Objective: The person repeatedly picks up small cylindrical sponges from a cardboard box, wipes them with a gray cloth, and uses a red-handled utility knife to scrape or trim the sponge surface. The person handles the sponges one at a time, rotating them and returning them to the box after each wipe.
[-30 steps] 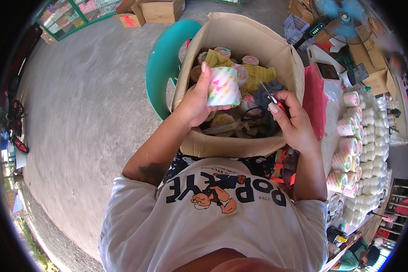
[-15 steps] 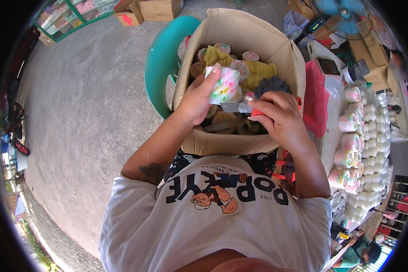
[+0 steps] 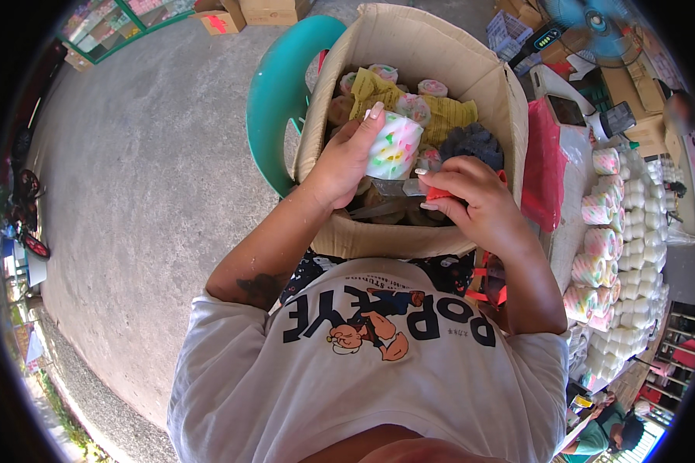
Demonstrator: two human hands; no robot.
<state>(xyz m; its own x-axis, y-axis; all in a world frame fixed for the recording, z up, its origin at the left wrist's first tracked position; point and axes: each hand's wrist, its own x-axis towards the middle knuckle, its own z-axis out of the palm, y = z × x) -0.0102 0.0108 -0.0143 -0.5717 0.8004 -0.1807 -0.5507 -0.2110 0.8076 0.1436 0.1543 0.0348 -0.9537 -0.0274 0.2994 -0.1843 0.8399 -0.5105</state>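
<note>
My left hand (image 3: 344, 163) is closed around a short white candle (image 3: 394, 147) with spiral ridges and pink, green and yellow flecks, the thumb lying along its upper edge. In my right hand (image 3: 471, 199) is a knife (image 3: 391, 187) with a red handle, its flat grey blade pointing left just under the candle's lower edge. Whether the blade touches the candle, I cannot tell. Both hands are over an open cardboard box (image 3: 421, 40). Inside it lie several similar candles (image 3: 414, 108), a yellow cloth (image 3: 448, 117) and a dark grey bundled cloth (image 3: 471, 142).
Behind the box stands a teal plastic chair (image 3: 274, 85). To the right, a table carries a pink bag (image 3: 543, 166), a phone (image 3: 566, 110), rows of flecked candles (image 3: 594, 247) and white ones (image 3: 633, 270). A blue fan (image 3: 597, 21) stands at the far right. Another person (image 3: 606, 432) is at lower right.
The candle has turned in my left hand, now showing its spiral ridges, and sits slightly further right. The knife stays below it in my right hand. The view has shifted a little.
</note>
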